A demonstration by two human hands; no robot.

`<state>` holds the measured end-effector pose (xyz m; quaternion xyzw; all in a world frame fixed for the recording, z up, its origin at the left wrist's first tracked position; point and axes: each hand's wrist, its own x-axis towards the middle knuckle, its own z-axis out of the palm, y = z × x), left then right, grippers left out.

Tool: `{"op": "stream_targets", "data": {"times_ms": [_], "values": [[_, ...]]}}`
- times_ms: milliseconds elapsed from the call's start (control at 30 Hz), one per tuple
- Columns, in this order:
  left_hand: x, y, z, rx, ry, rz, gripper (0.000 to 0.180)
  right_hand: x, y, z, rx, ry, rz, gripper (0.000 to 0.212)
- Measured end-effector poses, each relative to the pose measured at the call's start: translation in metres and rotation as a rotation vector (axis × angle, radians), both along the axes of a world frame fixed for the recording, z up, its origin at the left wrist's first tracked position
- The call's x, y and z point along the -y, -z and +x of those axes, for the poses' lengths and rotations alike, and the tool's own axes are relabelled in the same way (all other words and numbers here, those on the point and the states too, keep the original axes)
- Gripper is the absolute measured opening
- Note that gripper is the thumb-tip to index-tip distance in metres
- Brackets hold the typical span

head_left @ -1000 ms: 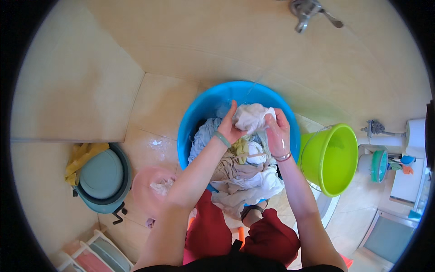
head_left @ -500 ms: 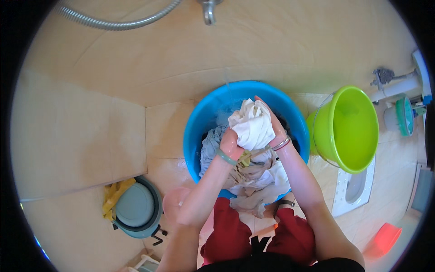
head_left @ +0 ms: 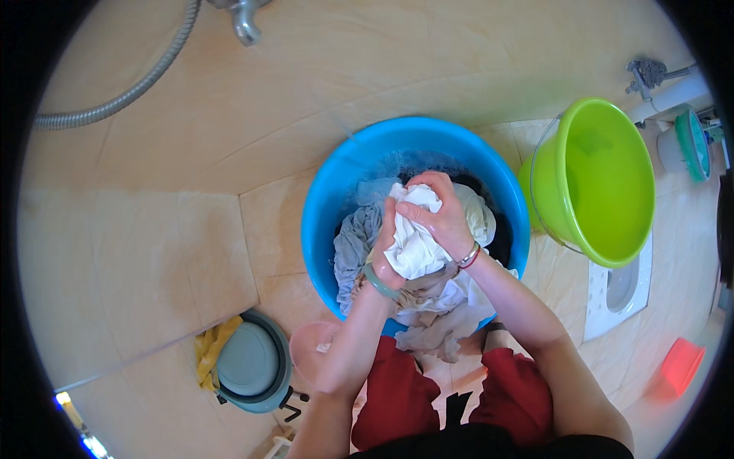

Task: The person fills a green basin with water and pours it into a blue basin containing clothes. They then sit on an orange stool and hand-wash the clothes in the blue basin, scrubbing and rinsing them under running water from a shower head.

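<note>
Between my two hands is a bunched wet white cloth, held over a big blue basin. My left hand, with a green bangle at its wrist, is wrapped round the cloth's left side. From above and the right, my right hand presses down on the cloth, its fingers curled over the top. Beneath them the basin is heaped with wet laundry: a grey-blue garment at the left, beige cloth hanging over the near rim, and dark cloth at the right. Water runs into the far part.
To the right stands a lime green bucket, tilted in view, beside a white squat toilet. A faucet and a metal hose are on the far wall. Grey basins, a pink tub and a red container stand nearer.
My right hand has shifted from the cloth's right side to over its top, and the cloth is squeezed smaller and lower. The whole view has turned slightly.
</note>
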<state>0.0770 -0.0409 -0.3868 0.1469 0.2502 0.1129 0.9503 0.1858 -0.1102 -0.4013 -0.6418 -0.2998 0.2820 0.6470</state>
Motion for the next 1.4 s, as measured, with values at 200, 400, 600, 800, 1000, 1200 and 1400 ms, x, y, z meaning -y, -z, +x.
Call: {"op": "stream_targets", "data": {"times_ms": [200,400,600,800,1000,1200,1400], "values": [[-0.008,0.011,-0.001,-0.098,0.053,0.41,0.076,0.004,-0.007,0.006,-0.525,-0.234,0.135,0.027],[-0.01,0.014,-0.002,-0.109,-0.162,0.02,0.073,-0.004,-0.005,0.001,-0.583,0.096,0.202,0.016],[0.034,-0.017,-0.016,0.071,-0.216,0.157,0.069,-0.006,-0.023,-0.004,-0.431,0.416,0.353,0.031],[0.008,-0.039,0.008,-0.221,-0.338,0.459,0.048,0.004,-0.038,-0.037,-0.509,0.235,0.295,0.031],[0.006,-0.039,0.009,-0.224,-0.511,1.259,0.021,0.003,-0.047,-0.04,-1.118,0.215,0.409,0.029],[0.007,-0.061,0.005,-0.092,-0.372,1.792,0.023,0.001,-0.035,-0.035,-1.485,-0.043,0.47,0.031],[0.0,-0.059,0.003,0.087,-0.272,1.974,0.03,-0.004,-0.029,-0.028,-1.873,-0.517,0.713,0.046]]}}
